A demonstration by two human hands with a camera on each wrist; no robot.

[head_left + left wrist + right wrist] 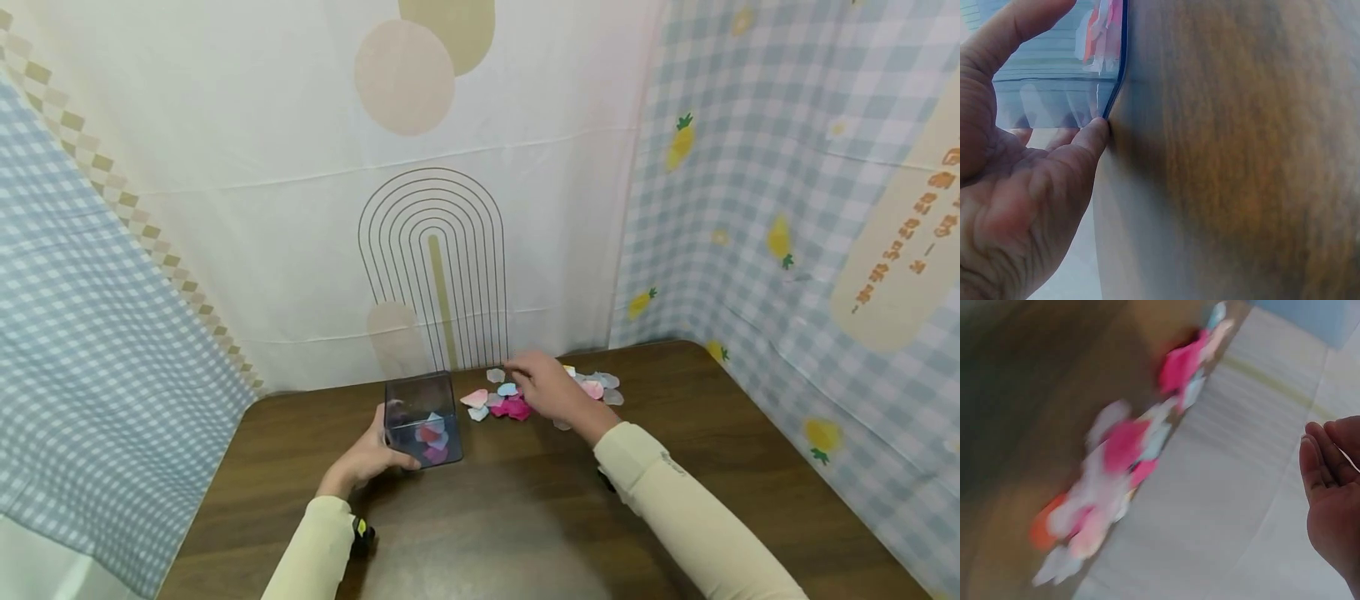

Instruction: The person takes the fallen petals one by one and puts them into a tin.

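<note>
A clear plastic box (420, 421) with a dark rim stands at the left on the wooden table. My left hand (372, 450) grips its left side, thumb and fingers spread around the wall; the left wrist view shows this hand (1029, 169) at the rim. Inside the box lie several pink, red and pale blue petals (433, 437). My right hand (551, 387) hovers above the loose petals (513, 407) right of the box. In the right wrist view, this hand (1338, 487) has bent fingers close together and nothing visible in them.
More white and pink petals (600, 385) lie to the right, behind my right forearm, near the back edge of the brown wooden table (480, 533). A patterned white curtain (300, 250) hangs behind the table, with blue checked cloth (750, 208) at the sides.
</note>
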